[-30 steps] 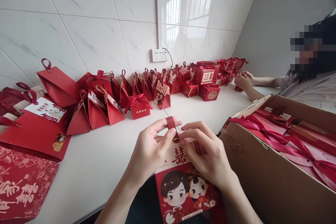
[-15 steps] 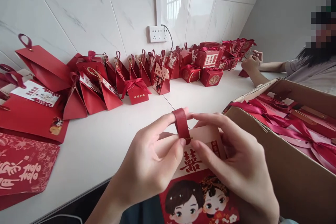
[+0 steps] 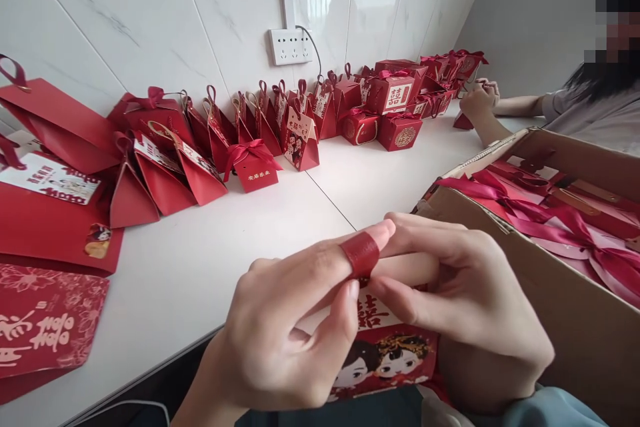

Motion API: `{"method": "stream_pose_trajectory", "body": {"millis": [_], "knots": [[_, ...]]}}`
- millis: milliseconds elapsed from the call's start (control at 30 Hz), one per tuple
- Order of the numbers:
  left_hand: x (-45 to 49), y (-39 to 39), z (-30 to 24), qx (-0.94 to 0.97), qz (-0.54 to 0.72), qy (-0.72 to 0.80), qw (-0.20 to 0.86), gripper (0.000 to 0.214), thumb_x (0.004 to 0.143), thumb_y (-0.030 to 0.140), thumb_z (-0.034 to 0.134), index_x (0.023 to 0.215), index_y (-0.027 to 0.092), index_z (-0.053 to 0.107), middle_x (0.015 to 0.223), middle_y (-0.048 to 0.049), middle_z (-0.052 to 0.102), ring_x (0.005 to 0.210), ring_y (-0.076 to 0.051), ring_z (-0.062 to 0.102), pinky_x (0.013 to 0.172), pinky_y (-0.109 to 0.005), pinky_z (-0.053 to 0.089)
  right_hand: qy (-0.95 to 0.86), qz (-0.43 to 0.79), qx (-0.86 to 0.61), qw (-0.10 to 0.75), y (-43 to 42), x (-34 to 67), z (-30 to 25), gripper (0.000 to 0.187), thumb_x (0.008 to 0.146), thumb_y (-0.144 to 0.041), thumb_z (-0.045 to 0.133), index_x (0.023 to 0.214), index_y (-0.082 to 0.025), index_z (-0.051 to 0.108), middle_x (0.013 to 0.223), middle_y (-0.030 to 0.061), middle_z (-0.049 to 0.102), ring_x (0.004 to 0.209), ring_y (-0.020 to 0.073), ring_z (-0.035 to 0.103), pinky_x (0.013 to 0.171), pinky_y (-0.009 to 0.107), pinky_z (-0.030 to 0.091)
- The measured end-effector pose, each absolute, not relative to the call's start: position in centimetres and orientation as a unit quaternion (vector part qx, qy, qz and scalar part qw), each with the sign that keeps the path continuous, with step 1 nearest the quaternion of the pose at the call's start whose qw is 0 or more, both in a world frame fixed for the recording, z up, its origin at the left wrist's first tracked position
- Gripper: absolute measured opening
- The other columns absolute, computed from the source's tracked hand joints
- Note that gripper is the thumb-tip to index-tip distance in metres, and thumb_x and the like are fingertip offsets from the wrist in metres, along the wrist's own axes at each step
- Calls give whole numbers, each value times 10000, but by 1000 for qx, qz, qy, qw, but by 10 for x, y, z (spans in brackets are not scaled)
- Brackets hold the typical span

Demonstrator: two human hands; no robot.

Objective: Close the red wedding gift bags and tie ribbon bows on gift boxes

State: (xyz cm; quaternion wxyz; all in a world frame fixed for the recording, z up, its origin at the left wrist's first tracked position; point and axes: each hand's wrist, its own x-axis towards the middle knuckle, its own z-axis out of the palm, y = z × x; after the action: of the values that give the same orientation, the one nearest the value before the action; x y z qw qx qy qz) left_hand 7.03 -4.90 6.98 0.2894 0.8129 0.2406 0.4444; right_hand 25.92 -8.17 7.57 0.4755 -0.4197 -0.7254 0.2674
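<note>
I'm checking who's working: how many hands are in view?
4: the wearer's left hand and right hand holding a red box, plus a co-worker's two hands together beyond the cardboard carton, one partly hidden.

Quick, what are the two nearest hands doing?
Left hand: closed on the red strap, index finger through its loop.
Right hand: closed on the printed box near the strap.

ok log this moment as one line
left hand: hooked through red strap loop; right hand: holding cartoon-couple gift box; open carton: right

Massed red gift boxes (image 3: 259,177) on the table (image 3: 170,267) suggest a workroom.
</note>
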Motion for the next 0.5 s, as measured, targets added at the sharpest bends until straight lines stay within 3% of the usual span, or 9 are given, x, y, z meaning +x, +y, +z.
{"method": "stream_pose_trajectory", "body": {"millis": [100, 233, 267, 367, 500], "knots": [[73, -49, 69, 799, 442, 246, 324, 471, 793, 76, 615, 1219, 276, 631, 1191, -16, 692, 1022, -218, 697, 896, -267, 593, -724, 241, -407, 501, -80, 257, 70, 108, 864, -197, 628, 762, -202, 663, 680, 2, 617, 563, 121, 589, 516, 236, 499], [76, -50, 62, 697, 512, 328, 381, 113, 811, 171, 654, 907, 228, 673, 1243, -23, 663, 1016, -207, 697, 827, -247, 612, -710, 179, -417, 538, -78, 254, 62, 100, 850, -174, 645, 761, -210, 674, 610, -15, 563, 526, 112, 548, 487, 234, 474], [77, -49, 60, 672, 528, 350, 384, 115, 783, 210, 697, 889, 222, 652, 1236, -30, 662, 1038, -219, 687, 824, -257, 610, -706, 169, -424, 542, -78, 253, 61, 96, 851, -175, 644, 769, -213, 678, 612, -12, 563, 526, 113, 540, 480, 235, 467], [79, -49, 55, 652, 502, 412, 392, 309, 702, 334, 781, 951, 215, 641, 1042, -34, 717, 958, -223, 699, 748, -237, 600, -698, 154, -433, 550, -77, 251, 60, 87, 849, -170, 645, 787, -218, 683, 627, -8, 568, 535, 111, 522, 480, 235, 455], [82, -52, 58, 673, 477, 432, 365, 152, 768, 355, 722, 808, 213, 685, 753, 22, 712, 652, -132, 677, 579, -173, 547, -690, 150, -430, 563, -78, 251, 60, 83, 835, -159, 659, 783, -220, 680, 627, -11, 563, 536, 108, 500, 487, 236, 438]]}}
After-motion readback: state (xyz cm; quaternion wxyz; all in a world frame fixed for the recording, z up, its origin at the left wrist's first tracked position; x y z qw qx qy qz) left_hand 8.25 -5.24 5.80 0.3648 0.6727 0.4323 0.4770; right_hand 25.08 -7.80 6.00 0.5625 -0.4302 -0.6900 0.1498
